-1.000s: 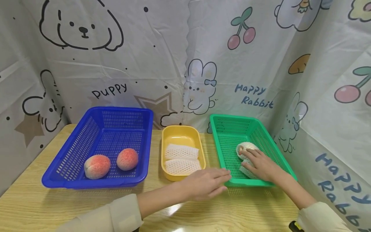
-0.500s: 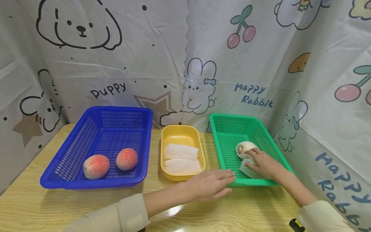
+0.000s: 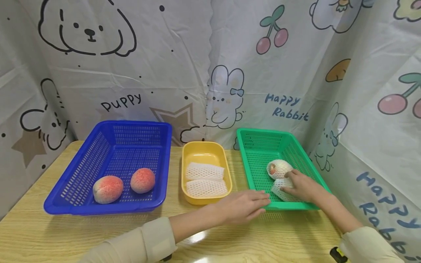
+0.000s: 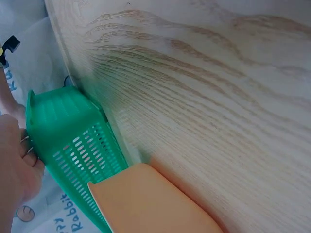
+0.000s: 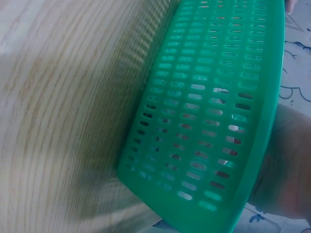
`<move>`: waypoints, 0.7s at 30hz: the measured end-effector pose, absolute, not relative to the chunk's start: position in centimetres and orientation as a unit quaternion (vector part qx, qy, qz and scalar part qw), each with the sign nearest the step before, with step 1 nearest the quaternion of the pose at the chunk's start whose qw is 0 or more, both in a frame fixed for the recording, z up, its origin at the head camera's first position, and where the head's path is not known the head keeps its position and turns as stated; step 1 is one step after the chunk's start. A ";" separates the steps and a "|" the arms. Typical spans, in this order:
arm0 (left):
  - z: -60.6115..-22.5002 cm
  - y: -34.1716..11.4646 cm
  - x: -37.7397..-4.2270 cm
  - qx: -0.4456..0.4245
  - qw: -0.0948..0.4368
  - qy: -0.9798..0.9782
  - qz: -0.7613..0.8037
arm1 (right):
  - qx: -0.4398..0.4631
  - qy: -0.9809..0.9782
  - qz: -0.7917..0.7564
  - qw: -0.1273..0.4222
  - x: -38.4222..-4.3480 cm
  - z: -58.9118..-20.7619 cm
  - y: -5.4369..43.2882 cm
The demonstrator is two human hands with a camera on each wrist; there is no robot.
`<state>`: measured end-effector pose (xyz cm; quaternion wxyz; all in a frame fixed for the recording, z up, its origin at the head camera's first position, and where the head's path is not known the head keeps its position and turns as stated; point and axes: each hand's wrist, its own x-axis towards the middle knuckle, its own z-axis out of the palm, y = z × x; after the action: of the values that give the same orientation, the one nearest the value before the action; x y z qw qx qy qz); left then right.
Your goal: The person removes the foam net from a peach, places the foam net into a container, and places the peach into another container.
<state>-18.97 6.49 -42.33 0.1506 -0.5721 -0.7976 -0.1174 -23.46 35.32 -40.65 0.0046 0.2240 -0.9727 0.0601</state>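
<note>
- On your left, one blue basket (image 3: 105, 209) holds two peaches (image 3: 107, 189), side by side with a gap between.
- Next, one yellow tray (image 3: 205, 157) holds two white net sleeves (image 3: 205, 171), one in front of the other.
- Your left hand (image 3: 244, 206) lies at the near rim of the green basket (image 3: 260, 162), fingers straight, holding nothing.
- In that one green basket are two netted pieces: the far piece (image 3: 279, 169) shows a reddish patch at its end; the near piece (image 3: 279, 189) is partly covered.
- Your right hand (image 3: 304, 186) is over the near piece; its fingertips are partly hidden, so I can't tell whether you grip it.
- Since a second ago, your left hand has shifted rightward along the rim, and your right fingers have drawn back, baring more of the far piece.
</note>
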 end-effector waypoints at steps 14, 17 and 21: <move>-43.1 7.1 -19.6 -0.570 0.214 -0.775 -0.172 | 0.196 -0.977 0.068 -0.047 -23.3 -40.6 35.5; -43.4 7.4 -19.6 -0.554 0.241 -0.777 -0.178 | 0.191 -0.977 0.073 -0.053 -23.4 -40.6 35.5; -43.9 7.7 -19.5 -0.532 0.285 -0.777 -0.178 | 0.197 -0.976 0.078 -0.053 -23.5 -40.7 35.5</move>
<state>-19.47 7.74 -43.85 0.2850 -0.5324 -0.7770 -0.1777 -23.49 35.51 -40.67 -0.0529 0.1969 -0.9758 0.0783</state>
